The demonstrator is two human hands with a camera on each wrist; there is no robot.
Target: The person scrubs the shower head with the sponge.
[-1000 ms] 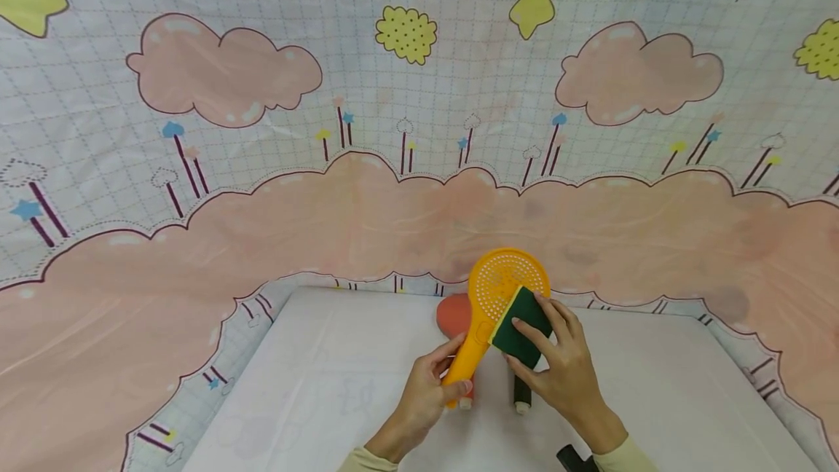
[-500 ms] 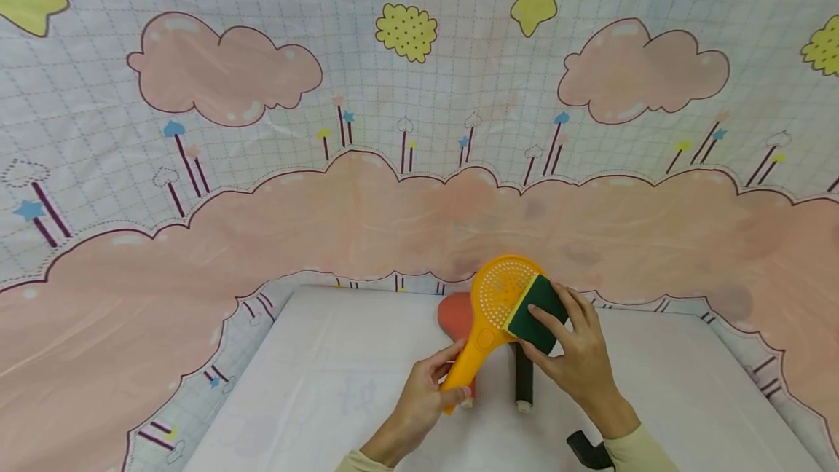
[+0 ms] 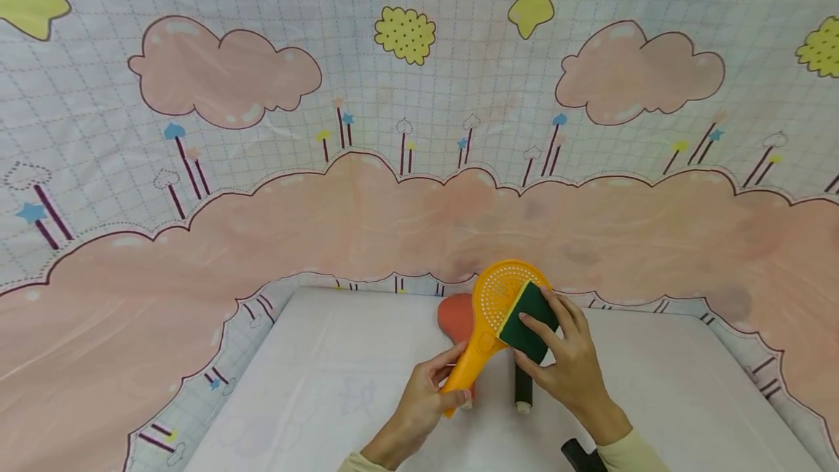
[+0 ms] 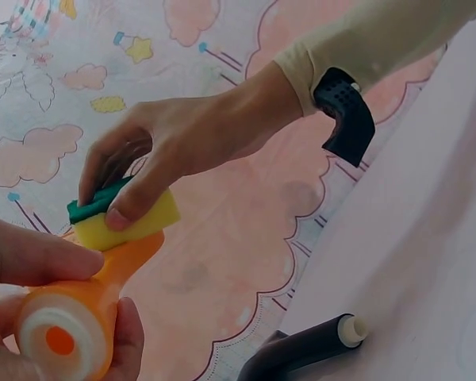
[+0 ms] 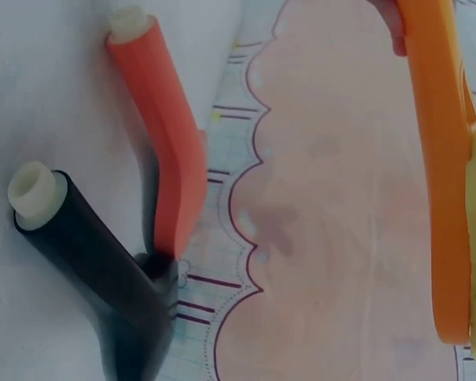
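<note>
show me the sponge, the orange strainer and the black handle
sponge (image 3: 527,312), head view, on its green face
orange strainer (image 3: 499,287), head view, on its perforated round head
black handle (image 5: 87,246), right wrist view, on its shaft

Left hand (image 3: 419,395) is curled in a grip, while right hand (image 3: 569,366) pinches with fingers bent.

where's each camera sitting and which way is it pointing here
Head: worn on the head, facing forward and down at the white table; shows both hands, the left hand gripping the orange strainer handle, the right hand pressing the sponge on it.
Left wrist: looks along the left hand's fingers toward the right hand and sponge.
Right wrist: looks down past the strainer's edge at the red utensil and black utensil; a fingertip shows.
Shared: all views show the strainer.
</note>
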